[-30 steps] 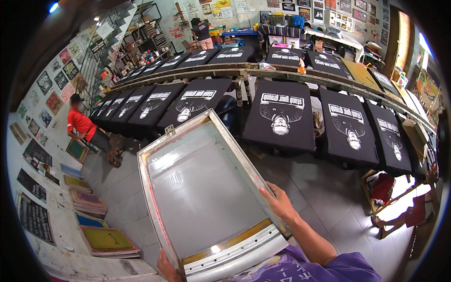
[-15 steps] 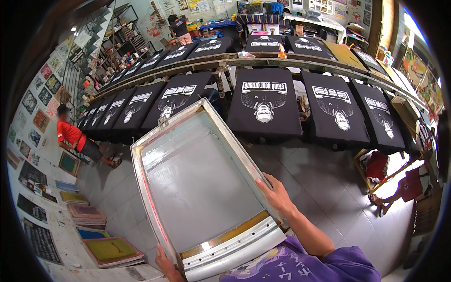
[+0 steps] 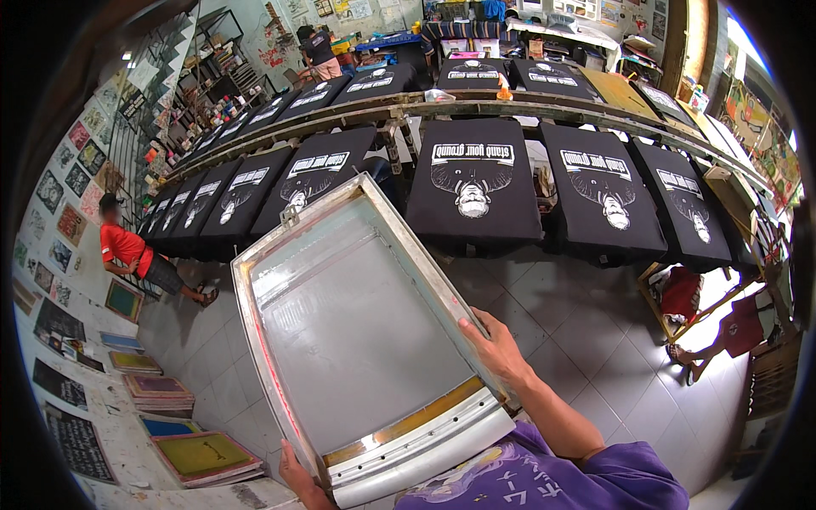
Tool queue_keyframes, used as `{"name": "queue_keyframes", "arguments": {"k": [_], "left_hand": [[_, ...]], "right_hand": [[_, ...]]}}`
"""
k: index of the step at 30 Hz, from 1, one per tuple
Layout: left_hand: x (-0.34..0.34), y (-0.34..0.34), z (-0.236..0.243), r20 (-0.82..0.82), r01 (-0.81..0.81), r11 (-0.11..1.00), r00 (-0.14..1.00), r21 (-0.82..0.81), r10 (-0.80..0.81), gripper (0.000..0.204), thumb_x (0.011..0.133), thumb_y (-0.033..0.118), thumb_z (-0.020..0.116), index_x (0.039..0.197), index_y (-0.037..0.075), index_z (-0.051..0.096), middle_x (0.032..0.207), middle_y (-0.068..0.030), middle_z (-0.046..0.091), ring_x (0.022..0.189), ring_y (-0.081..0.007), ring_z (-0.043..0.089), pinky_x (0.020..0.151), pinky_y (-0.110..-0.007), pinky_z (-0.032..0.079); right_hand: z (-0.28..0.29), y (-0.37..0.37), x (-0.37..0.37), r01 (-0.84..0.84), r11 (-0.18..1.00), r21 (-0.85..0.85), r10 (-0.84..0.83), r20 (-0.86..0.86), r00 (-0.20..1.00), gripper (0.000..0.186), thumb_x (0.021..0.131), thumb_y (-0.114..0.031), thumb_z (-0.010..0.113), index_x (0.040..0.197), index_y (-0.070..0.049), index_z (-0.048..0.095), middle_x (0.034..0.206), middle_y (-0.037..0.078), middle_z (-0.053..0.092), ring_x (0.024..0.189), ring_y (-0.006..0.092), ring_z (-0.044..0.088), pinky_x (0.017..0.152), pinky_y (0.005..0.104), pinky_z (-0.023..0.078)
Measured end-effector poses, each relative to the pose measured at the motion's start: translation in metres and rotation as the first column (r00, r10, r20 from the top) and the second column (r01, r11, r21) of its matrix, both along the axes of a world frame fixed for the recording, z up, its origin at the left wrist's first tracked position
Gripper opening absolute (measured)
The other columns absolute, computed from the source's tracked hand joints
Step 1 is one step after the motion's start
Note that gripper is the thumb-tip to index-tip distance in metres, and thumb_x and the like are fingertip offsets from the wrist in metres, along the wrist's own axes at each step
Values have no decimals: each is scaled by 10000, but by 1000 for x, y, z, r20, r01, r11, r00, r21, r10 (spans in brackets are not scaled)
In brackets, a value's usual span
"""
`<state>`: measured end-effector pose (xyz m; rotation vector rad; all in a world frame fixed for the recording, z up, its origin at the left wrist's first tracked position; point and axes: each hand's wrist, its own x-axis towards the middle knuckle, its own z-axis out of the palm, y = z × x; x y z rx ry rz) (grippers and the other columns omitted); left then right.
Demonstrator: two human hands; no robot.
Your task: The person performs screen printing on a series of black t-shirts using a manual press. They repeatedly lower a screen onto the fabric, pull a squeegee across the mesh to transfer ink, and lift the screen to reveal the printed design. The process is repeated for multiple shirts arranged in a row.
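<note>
A large screen printing frame [image 3: 357, 314] is held tilted in front of me, with grey mesh and a pale metal rim. Brown tape crosses its near end, beside a silvery bar [image 3: 425, 455] with several dark holes. My right hand [image 3: 495, 344] grips the right side rail, thumb on top and fingers underneath. At the lower left corner, my left hand [image 3: 299, 476] is closed round the other rail; its fingers are partly hidden beneath. A small metal bracket [image 3: 290, 218] sticks out from the frame's far left edge.
Black printed T-shirts [image 3: 473, 187] lie on boards in two long rows ahead, along a wooden rail [image 3: 425, 109]. Someone in red [image 3: 126, 246] stands at the left; another person [image 3: 320, 53] is at the back. Stacked screens [image 3: 206, 457] lean by the left wall. Tiled floor [image 3: 586, 348] lies between.
My view has shifted slightly, so the shirts and the frame appear a little displaced. Both hands keep the same hold on the frame.
</note>
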<state>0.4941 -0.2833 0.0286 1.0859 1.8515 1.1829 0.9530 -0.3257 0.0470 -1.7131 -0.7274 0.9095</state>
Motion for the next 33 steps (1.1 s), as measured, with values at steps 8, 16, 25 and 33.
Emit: {"name": "queue_keyframes", "arguments": {"k": [8,16,25,33], "left_hand": [[-8,1,-11,30,36,999,999,-7,-36,526,1085,346,564,1342,-106,641,1230,-165,723,1073,-226,650,991,-332,482],[2,-1,-6,22,10,1000,1000,9,-10,532,1083,361,567,1334,-100,651,1216,-159,724,1065,-223,650,985,-331,484],[4,3,-7,111,7,1000,994,11,-9,487,1078,333,582,1315,-83,671,1174,-126,727,1023,-201,651,952,-327,502],[23,6,7,74,26,1000,997,-3,-26,526,1074,384,576,1268,-92,690,1110,-142,729,973,-218,659,913,-344,516]], "right_hand": [[2,2,4,-8,999,-43,8,21,1000,951,931,-664,620,1484,98,488,1432,351,564,1371,425,546,1150,436,409],[5,2,8,-10,1000,-30,10,19,1000,956,932,-666,617,1483,104,485,1436,345,563,1367,428,548,1148,436,411],[3,0,11,14,1000,-5,-14,-11,1000,943,936,-652,624,1483,104,485,1422,352,570,1353,424,562,1138,433,421],[5,-8,18,41,999,-26,-42,-19,999,924,934,-651,633,1456,101,506,1377,339,601,1316,412,587,1117,434,434]]}}
